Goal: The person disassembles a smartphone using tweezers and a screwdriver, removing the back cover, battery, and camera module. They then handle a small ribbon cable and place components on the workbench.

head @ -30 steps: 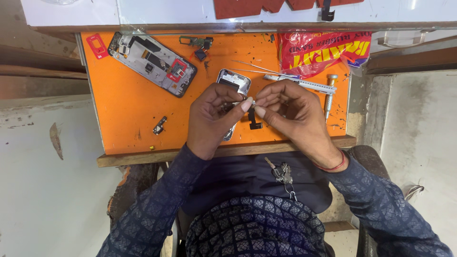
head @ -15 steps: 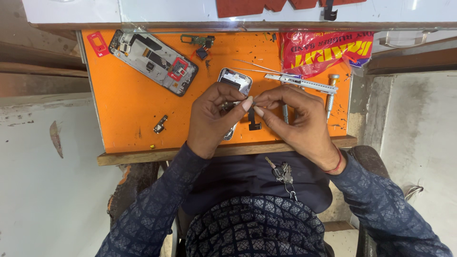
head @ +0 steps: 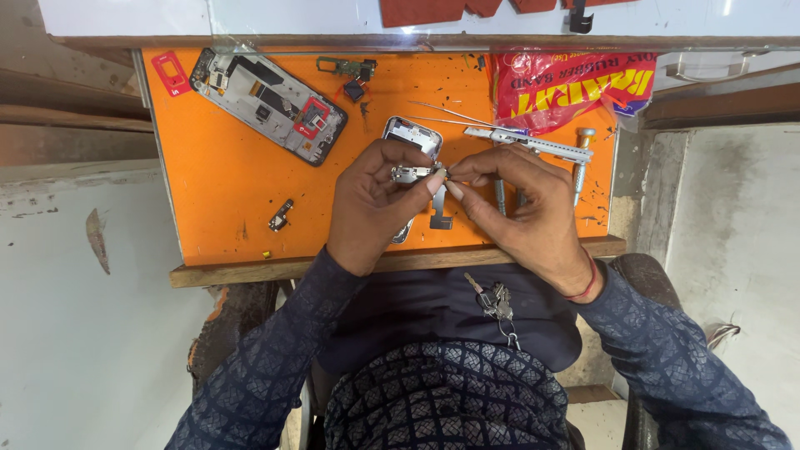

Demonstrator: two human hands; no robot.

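Observation:
My left hand and my right hand meet over the middle of the orange work mat. Between their fingertips they pinch a small metal phone part with a dark flex strip hanging below it. Under my left hand lies a silver phone frame, partly hidden. An opened phone body with exposed boards lies at the mat's upper left.
Tweezers, a grey metal tool and a screwdriver lie right of my hands. A red plastic bag sits at the upper right. Small parts, a circuit piece and a red tray dot the mat. Keys hang near my lap.
Both hands stay pinched together on the small part; the fingers shift only slightly.

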